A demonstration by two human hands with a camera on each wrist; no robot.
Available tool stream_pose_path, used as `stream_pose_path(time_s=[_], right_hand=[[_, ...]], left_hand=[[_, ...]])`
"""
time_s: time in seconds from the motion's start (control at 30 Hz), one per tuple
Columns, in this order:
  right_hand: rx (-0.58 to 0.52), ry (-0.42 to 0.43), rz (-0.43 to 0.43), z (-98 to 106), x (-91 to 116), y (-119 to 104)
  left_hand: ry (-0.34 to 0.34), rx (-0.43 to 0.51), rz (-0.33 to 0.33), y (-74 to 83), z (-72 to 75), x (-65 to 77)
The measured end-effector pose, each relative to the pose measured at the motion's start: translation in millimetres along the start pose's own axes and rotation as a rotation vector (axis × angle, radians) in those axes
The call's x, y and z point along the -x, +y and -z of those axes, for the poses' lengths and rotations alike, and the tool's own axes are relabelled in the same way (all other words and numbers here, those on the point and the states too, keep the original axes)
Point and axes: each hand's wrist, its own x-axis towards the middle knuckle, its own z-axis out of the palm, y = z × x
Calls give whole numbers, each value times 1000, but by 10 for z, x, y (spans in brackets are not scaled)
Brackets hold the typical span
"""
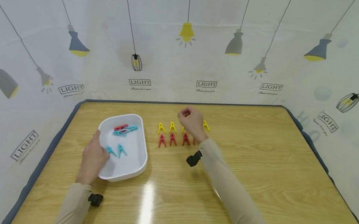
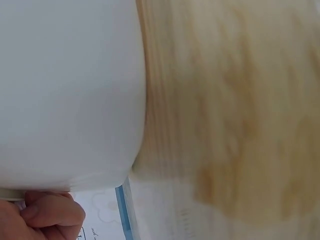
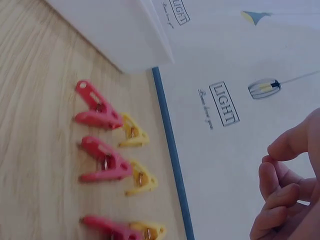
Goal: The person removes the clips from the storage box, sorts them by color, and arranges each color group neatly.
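A white plastic tray stands on the table's left half, and my left hand grips its left rim. Inside lie several light-blue clothes pegs and some red pegs. Right of the tray, a row of yellow pegs runs behind a row of red pegs. Above the rows is my right hand, hiding part of them; its fingers curl and the thumb meets the index fingertip. In the right wrist view, nothing shows in that hand. The left wrist view shows curled fingers at the tray's edge.
A wooden table carries everything. A pale cloth printed with lamps and the word LIGHT surrounds its back and sides, with a dark blue edging along the border.
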Motion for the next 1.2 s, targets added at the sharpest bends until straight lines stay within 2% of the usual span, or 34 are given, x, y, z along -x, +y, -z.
stream_pose_path(time_s=[0.47,0.77,0.87,1.03,1.2], right_hand=[[3,-94,57,-410,-215,-446],[69,-142,100,-813,-385,-809],[79,-163,120,-961,-391,-907],[152,-214,180,-1258,-351,-979],[245,-263,235,-1541,-309,-956]], left_hand=[[-1,-12,-49,58,19,-85],[31,-19,-47,18,31,-71],[18,-8,-33,4,28,-59],[13,-4,-15,-26,12,-38],[51,-34,-58,-59,-14,-13]])
